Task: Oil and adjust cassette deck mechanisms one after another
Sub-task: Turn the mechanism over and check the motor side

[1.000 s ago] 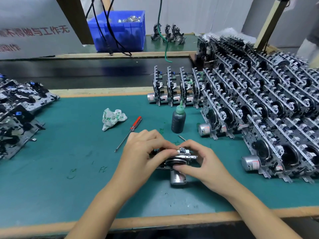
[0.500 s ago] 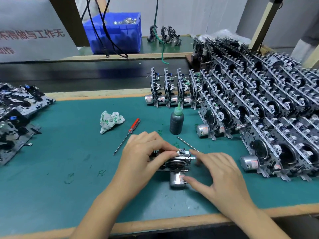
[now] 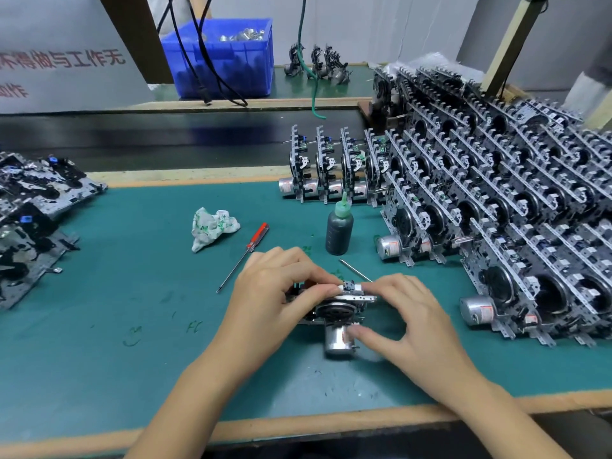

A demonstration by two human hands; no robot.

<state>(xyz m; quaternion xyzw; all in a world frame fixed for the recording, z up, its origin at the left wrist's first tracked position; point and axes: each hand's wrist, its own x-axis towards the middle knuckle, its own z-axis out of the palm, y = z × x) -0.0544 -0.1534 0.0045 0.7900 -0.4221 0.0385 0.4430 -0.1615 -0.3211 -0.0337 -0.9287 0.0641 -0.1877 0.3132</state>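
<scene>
Cassette deck mechanism [image 3: 334,308] lies on the green table [image 3: 132,359] near the front edge, its silver motor [image 3: 336,341] pointing toward the person. The left hand [image 3: 281,293] curls over the mechanism's left side and top, fingertips pinching the upper edge, a grip unchanged from half a second ago. The right hand [image 3: 410,323] has closed in since then: its fingers, then spread flat beside the part, now bend onto the mechanism's right end, forefinger on the top edge and thumb against the motor, so both hands clamp on the one piece.

Just behind the right hand a thin metal probe [image 3: 356,271] lies on the table, more of it covered than before. Beyond it stands the dark oil bottle [image 3: 338,231] with a green nozzle. To the left lie a red-handled screwdriver [image 3: 246,253] and a crumpled rag [image 3: 212,228], both where they were. Stacked mechanisms [image 3: 496,210] fill the right side; flatter chassis plates [image 3: 29,210] sit at the far left. A blue bin [image 3: 225,58] stands on the rear bench.
</scene>
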